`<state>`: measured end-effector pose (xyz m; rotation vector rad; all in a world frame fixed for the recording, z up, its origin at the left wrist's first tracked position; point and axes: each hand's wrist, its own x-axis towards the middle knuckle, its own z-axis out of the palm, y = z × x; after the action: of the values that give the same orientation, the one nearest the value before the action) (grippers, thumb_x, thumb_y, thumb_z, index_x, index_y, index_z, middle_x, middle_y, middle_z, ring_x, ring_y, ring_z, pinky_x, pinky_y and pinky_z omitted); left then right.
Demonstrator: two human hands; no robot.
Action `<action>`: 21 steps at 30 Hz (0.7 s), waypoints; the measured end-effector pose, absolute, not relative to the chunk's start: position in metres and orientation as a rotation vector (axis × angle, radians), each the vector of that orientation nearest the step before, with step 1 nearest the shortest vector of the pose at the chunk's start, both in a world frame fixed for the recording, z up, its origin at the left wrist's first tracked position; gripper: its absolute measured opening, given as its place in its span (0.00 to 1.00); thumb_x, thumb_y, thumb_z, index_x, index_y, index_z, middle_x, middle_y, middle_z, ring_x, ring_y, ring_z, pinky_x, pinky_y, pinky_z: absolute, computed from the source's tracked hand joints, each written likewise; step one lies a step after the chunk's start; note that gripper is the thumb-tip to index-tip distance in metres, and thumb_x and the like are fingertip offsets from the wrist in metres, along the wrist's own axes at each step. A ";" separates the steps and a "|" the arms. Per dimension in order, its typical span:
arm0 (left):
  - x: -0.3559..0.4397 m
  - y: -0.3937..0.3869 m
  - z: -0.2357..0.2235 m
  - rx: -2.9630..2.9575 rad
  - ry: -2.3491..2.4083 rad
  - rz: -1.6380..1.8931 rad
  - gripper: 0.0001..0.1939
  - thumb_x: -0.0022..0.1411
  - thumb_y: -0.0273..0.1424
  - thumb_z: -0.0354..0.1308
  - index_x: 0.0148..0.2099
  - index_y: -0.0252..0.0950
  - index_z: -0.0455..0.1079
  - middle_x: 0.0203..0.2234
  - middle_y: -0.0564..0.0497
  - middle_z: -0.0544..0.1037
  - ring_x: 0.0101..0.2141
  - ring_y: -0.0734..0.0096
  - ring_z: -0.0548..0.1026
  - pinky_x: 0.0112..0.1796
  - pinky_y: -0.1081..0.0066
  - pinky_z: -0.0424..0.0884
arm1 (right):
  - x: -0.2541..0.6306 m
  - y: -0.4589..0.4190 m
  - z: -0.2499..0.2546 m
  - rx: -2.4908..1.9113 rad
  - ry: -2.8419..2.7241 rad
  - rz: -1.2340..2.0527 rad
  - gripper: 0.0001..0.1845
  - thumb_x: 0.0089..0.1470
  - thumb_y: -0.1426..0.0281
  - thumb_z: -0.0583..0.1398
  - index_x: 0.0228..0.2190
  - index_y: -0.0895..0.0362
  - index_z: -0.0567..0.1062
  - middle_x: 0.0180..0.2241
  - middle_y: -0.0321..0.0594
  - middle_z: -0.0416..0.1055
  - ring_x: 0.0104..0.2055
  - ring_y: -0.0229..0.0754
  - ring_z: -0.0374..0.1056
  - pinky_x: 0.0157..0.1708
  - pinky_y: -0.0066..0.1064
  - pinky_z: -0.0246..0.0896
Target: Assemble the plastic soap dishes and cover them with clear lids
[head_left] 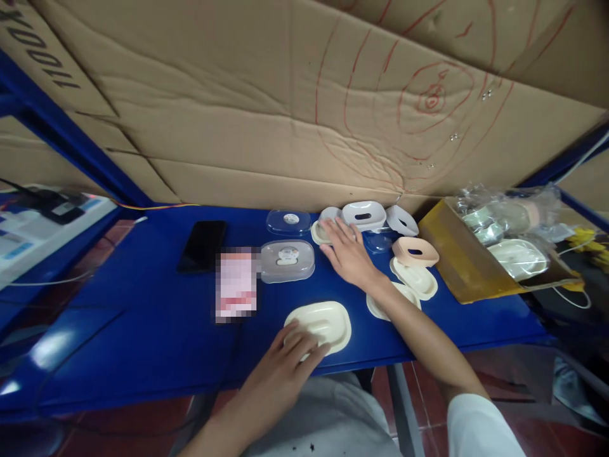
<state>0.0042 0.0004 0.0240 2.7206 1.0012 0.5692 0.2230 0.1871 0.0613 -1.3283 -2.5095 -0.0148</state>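
Note:
My left hand (291, 358) rests over the near rim of a cream oval plastic dish (333, 320) lying on the blue table. Its fingers are spread across the dish, not closed around it. My right hand (349, 254) reaches to the back of the table, fingers stretched out over a small cream dish piece (320, 233), which they partly hide. Beside those fingers stand a white oval case with a slot (364, 217) and another white slotted case (402, 220). Whether the right fingertips touch the cream piece I cannot tell.
Right of my right arm lie a peach slotted case (416, 252) and cream dishes (419, 280). Clear lids (288, 261) lie left of centre, near a black phone (202, 246). A cardboard box (457, 254) holds bagged pieces. A cardboard wall (238, 95) stands behind.

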 end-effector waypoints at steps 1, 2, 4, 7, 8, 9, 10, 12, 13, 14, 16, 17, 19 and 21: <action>0.003 0.002 0.023 2.709 0.996 0.589 0.38 0.62 0.09 0.48 0.69 0.41 0.64 0.53 0.48 0.81 0.55 0.58 0.79 0.66 0.44 0.69 | 0.225 0.193 0.062 -1.400 -2.484 -0.069 0.29 0.78 0.63 0.48 0.74 0.58 0.61 0.73 0.52 0.63 0.77 0.57 0.54 0.75 0.57 0.44; 0.003 0.003 0.022 2.692 0.996 0.611 0.35 0.65 0.10 0.48 0.69 0.41 0.64 0.52 0.48 0.81 0.54 0.59 0.79 0.67 0.44 0.68 | 0.229 0.197 0.062 -1.461 -2.474 -0.108 0.28 0.78 0.64 0.50 0.71 0.60 0.65 0.71 0.55 0.67 0.74 0.59 0.59 0.73 0.57 0.47; 0.001 0.004 0.018 2.655 1.004 0.654 0.30 0.70 0.13 0.50 0.69 0.41 0.66 0.50 0.49 0.81 0.52 0.61 0.79 0.68 0.44 0.65 | 0.239 0.200 0.060 -1.540 -2.480 -0.143 0.25 0.75 0.67 0.54 0.67 0.61 0.70 0.66 0.59 0.72 0.68 0.62 0.66 0.69 0.57 0.53; 0.000 0.004 0.013 2.634 1.060 0.727 0.20 0.76 0.20 0.52 0.63 0.41 0.70 0.47 0.50 0.82 0.51 0.62 0.80 0.70 0.45 0.61 | 0.255 0.192 0.057 -1.586 -2.451 -0.132 0.26 0.71 0.73 0.57 0.68 0.60 0.70 0.60 0.58 0.76 0.62 0.62 0.70 0.64 0.55 0.58; 0.000 0.005 0.012 2.638 1.083 0.759 0.16 0.77 0.23 0.52 0.61 0.41 0.72 0.46 0.50 0.82 0.50 0.62 0.80 0.70 0.45 0.60 | 0.259 0.188 0.057 -1.582 -2.435 -0.102 0.26 0.71 0.74 0.56 0.68 0.59 0.71 0.58 0.57 0.78 0.60 0.61 0.72 0.62 0.54 0.60; -0.001 0.005 0.012 2.642 1.101 0.792 0.13 0.79 0.25 0.52 0.59 0.41 0.73 0.45 0.50 0.82 0.49 0.62 0.80 0.70 0.45 0.59 | 0.264 0.182 0.058 -1.565 -2.421 -0.059 0.26 0.71 0.74 0.56 0.67 0.58 0.72 0.56 0.55 0.79 0.58 0.59 0.73 0.61 0.52 0.61; -0.001 0.005 0.012 2.642 1.114 0.818 0.12 0.80 0.27 0.52 0.57 0.41 0.73 0.45 0.51 0.82 0.48 0.62 0.80 0.70 0.45 0.59 | 0.268 0.176 0.060 -1.538 -2.409 -0.013 0.24 0.71 0.74 0.56 0.65 0.56 0.74 0.54 0.53 0.80 0.57 0.57 0.74 0.59 0.50 0.63; -0.003 0.006 0.014 2.637 1.127 0.830 0.12 0.80 0.27 0.51 0.57 0.41 0.74 0.45 0.51 0.82 0.47 0.64 0.81 0.70 0.46 0.58 | 0.276 0.160 0.065 -1.468 -2.401 0.061 0.21 0.72 0.72 0.56 0.61 0.53 0.77 0.52 0.49 0.80 0.56 0.55 0.75 0.57 0.48 0.64; -0.004 0.006 0.015 2.633 1.138 0.821 0.13 0.80 0.26 0.51 0.57 0.41 0.74 0.45 0.51 0.82 0.48 0.64 0.80 0.70 0.46 0.58 | 0.280 0.151 0.069 -1.433 -2.403 0.083 0.20 0.73 0.71 0.56 0.61 0.52 0.78 0.52 0.48 0.81 0.56 0.55 0.75 0.56 0.48 0.65; -0.005 0.007 0.015 2.630 1.154 0.808 0.13 0.80 0.25 0.51 0.57 0.41 0.74 0.45 0.51 0.82 0.48 0.64 0.80 0.70 0.46 0.59 | 0.283 0.141 0.072 -1.397 -2.407 0.101 0.19 0.73 0.70 0.56 0.60 0.52 0.78 0.52 0.48 0.81 0.56 0.54 0.75 0.56 0.48 0.65; -0.007 0.008 0.016 2.630 1.188 0.782 0.14 0.79 0.23 0.52 0.56 0.41 0.75 0.45 0.51 0.82 0.48 0.63 0.81 0.69 0.45 0.60 | 0.288 0.120 0.076 -1.318 -2.419 0.140 0.18 0.74 0.70 0.57 0.60 0.52 0.78 0.52 0.47 0.81 0.55 0.53 0.76 0.56 0.47 0.66; -0.008 0.008 0.016 2.630 1.196 0.779 0.14 0.78 0.23 0.52 0.56 0.42 0.75 0.45 0.51 0.82 0.48 0.63 0.81 0.69 0.44 0.61 | 0.289 0.110 0.076 -1.275 -2.425 0.163 0.18 0.74 0.70 0.57 0.61 0.52 0.77 0.52 0.47 0.80 0.54 0.52 0.76 0.55 0.47 0.67; -0.008 0.009 0.016 2.628 1.189 0.780 0.15 0.77 0.22 0.53 0.57 0.42 0.76 0.45 0.51 0.82 0.49 0.63 0.81 0.69 0.44 0.62 | 0.290 0.093 0.073 -1.195 -2.430 0.194 0.18 0.75 0.70 0.57 0.61 0.51 0.76 0.52 0.46 0.80 0.53 0.51 0.76 0.54 0.47 0.68; -0.008 0.008 0.015 2.630 1.165 0.780 0.18 0.76 0.20 0.52 0.59 0.43 0.76 0.46 0.51 0.82 0.50 0.63 0.81 0.70 0.43 0.62 | 0.289 0.082 0.066 -1.127 -2.429 0.189 0.20 0.74 0.72 0.56 0.62 0.50 0.76 0.50 0.45 0.80 0.51 0.51 0.75 0.52 0.47 0.69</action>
<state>-0.0078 0.0083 0.0155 2.6304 1.1649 0.7797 0.2891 0.0817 0.0657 -1.1269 -2.4289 0.1889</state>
